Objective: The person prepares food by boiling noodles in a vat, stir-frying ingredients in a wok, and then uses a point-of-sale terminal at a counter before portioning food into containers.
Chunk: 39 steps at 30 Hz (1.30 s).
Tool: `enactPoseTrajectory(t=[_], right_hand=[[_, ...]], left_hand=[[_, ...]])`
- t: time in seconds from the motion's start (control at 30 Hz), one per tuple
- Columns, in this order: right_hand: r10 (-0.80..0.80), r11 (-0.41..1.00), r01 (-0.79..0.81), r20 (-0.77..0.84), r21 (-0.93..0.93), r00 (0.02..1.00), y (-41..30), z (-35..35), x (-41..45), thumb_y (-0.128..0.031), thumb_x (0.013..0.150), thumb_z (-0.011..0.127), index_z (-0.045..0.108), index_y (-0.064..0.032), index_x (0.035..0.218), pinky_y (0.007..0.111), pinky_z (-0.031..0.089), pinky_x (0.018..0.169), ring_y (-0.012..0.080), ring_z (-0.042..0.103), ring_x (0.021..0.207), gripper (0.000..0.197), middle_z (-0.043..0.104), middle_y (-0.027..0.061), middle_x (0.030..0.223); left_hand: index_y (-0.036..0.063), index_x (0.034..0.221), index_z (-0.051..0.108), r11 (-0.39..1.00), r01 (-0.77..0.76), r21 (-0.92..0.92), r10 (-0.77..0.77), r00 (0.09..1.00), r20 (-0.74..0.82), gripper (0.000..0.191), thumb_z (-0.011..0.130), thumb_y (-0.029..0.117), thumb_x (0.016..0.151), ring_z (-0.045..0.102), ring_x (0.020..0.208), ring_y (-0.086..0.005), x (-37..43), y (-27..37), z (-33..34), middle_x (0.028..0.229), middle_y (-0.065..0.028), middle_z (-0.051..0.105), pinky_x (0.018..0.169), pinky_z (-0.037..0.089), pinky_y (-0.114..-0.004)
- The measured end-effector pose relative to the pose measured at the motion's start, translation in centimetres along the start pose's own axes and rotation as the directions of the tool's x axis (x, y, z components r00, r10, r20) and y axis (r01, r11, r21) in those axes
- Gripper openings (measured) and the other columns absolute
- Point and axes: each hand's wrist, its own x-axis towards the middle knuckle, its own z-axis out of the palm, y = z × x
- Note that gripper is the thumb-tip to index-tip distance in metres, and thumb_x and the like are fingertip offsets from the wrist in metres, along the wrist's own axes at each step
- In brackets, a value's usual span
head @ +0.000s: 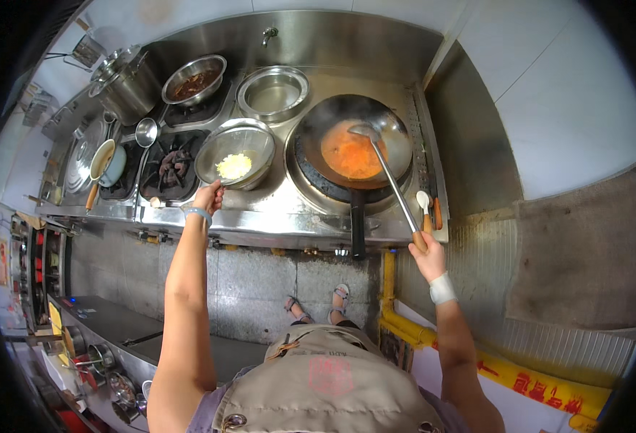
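Observation:
My left hand (208,197) grips the near edge of a fine-mesh strainer (261,142), which rests over a metal bowl (253,182). Pale yellow crumbly food (234,166) lies in the mesh. My right hand (429,254) is closed around the wooden grip of a long metal wok utensil (396,187). Its head reaches into orange-red liquid (350,154) in a black wok (318,116); I cannot tell whether it is a ladle or a spatula. The wok sits on a round burner ring, and its black handle (357,222) points towards me.
Behind the strainer stands a metal basin of liquid (273,97). A bowl of dark food (194,80), a tall stockpot (128,89), a gas burner (174,165) and an enamel saucepan (113,165) are on the left. A white spoon (423,200) lies beside the wok; a yellow pipe (404,325) runs below.

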Motion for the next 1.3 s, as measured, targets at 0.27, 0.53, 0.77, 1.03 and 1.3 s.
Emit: enactPoseTrajectory(t=[0.27, 0.53, 0.77, 1.03, 1.3], right_hand=[[0.149, 0.703, -0.32, 0.308, 0.636, 0.94, -8.7, -2.3, -3.7, -0.013, 0.086, 0.055, 0.036, -0.0121, 0.133, 0.018, 0.03, 0.035, 0.003, 0.039, 0.043, 0.051, 0.048, -0.003, 0.068], [0.058, 0.531, -0.291, 0.308, 0.796, 0.95, -11.6, 1.2, -1.7, -0.013, 0.087, 0.054, 0.032, -0.0211, 0.136, 0.017, 0.032, 0.035, 0.0029, 0.039, 0.044, 0.054, 0.045, -0.0033, 0.065], [0.059, 0.575, -0.227, 0.237, 0.786, 0.97, -8.4, 2.5, -3.6, -0.012, 0.086, 0.055, 0.036, -0.0158, 0.134, 0.02, 0.037, 0.041, 0.0038, 0.042, 0.047, 0.051, 0.053, -0.0013, 0.073], [0.139, 0.558, -0.254, 0.213, 0.79, 0.967, -6.0, 1.7, -4.3, -0.011, 0.086, 0.055, 0.04, -0.014, 0.132, 0.021, 0.035, 0.04, 0.0029, 0.041, 0.046, 0.048, 0.052, -0.0029, 0.068], [0.044, 0.675, -0.179, 0.203, 0.716, 0.978, -6.1, 2.8, -3.1, -0.009, 0.084, 0.057, 0.041, -0.0125, 0.131, 0.021, 0.043, 0.053, 0.0056, 0.052, 0.059, 0.05, 0.06, 0.0004, 0.081]], left_hand=[[-0.0023, 0.062, 0.055, 0.62, -0.556, 0.554, 0.665, 0.747, 0.003, 0.037, 0.052, 0.026, 0.085, 0.05, 0.04, -0.0182, -3.2, 2.1, 6.1, 0.047, -0.0097, 0.052, 0.043, 0.039, -0.033], [-0.0001, 0.072, 0.051, -0.109, -0.598, 0.794, 0.844, 0.366, 0.392, 0.026, 0.048, 0.022, 0.086, 0.055, 0.063, -0.0417, -6.3, 5.0, 20.4, 0.066, -0.024, 0.057, 0.059, 0.043, -0.05], [0.0016, 0.074, 0.05, -0.267, -0.613, 0.743, 0.788, 0.305, 0.534, 0.026, 0.045, 0.023, 0.087, 0.056, 0.064, -0.0401, -3.2, 4.4, 25.6, 0.069, -0.0223, 0.058, 0.059, 0.044, -0.048], [0.0029, 0.073, 0.051, -0.313, -0.538, 0.783, 0.751, 0.364, 0.55, 0.026, 0.046, 0.024, 0.087, 0.058, 0.066, -0.0388, -2.0, 4.1, 27.6, 0.071, -0.0217, 0.059, 0.06, 0.045, -0.048], [0.0026, 0.073, 0.05, -0.321, -0.582, 0.747, 0.784, 0.28, 0.555, 0.028, 0.044, 0.025, 0.088, 0.056, 0.062, -0.0405, -0.8, 4.4, 27.1, 0.064, -0.0222, 0.058, 0.058, 0.044, -0.049]])
